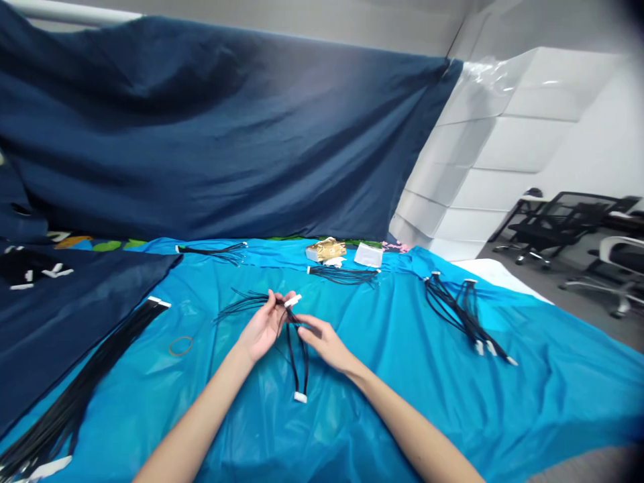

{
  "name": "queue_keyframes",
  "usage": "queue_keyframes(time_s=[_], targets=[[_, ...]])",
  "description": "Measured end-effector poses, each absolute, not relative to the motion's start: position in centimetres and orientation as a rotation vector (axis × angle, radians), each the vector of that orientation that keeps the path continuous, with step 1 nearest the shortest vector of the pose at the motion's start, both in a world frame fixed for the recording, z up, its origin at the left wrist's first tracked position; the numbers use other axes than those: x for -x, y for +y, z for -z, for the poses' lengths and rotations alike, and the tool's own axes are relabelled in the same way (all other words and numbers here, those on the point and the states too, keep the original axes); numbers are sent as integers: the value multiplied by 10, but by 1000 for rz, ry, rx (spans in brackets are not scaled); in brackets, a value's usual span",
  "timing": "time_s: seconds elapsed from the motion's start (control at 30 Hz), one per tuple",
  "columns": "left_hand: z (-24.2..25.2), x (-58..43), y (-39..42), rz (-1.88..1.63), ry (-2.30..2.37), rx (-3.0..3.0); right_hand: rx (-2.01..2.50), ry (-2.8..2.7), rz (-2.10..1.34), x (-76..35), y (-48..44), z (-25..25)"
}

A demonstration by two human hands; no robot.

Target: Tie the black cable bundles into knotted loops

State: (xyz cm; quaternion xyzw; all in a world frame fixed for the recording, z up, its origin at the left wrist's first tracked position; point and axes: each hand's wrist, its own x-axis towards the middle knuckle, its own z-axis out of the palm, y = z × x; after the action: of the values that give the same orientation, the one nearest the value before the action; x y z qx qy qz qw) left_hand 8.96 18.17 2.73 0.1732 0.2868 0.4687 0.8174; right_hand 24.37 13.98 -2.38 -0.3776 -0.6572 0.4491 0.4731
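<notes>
Near the middle of the blue cloth, my left hand [262, 327] pinches a bundle of thin black wires [241, 305], whose loose ends fan out to the left. A white connector [293, 300] sits at the bundle's end, close to my left fingertips. My right hand [325, 341] has its thumb and fingers closed on the wires just below that connector. Two black strands hang down from between the hands to a second white connector [300, 397]. My fingers partly hide where the wires cross.
Long black wires [95, 369] lie at left, beside a rubber band [181, 346]. Further wire bundles rest at the back [345, 274] and right [460, 312]. A gold packet [327, 250] and a white packet [368, 255] lie at the rear, before a dark curtain [226, 134].
</notes>
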Motion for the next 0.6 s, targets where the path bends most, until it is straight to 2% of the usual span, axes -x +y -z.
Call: queue_keyframes(time_s=[0.3,0.43,0.6], targets=[[-27,-97,169,-862,555,-475,839,-1576,-977,-226,134,27],[-25,-96,168,-873,552,-675,772,-1589,-1256,-224,128,19],[-25,-91,173,-985,655,-1129,681,-1250,-1500,-231,119,7]])
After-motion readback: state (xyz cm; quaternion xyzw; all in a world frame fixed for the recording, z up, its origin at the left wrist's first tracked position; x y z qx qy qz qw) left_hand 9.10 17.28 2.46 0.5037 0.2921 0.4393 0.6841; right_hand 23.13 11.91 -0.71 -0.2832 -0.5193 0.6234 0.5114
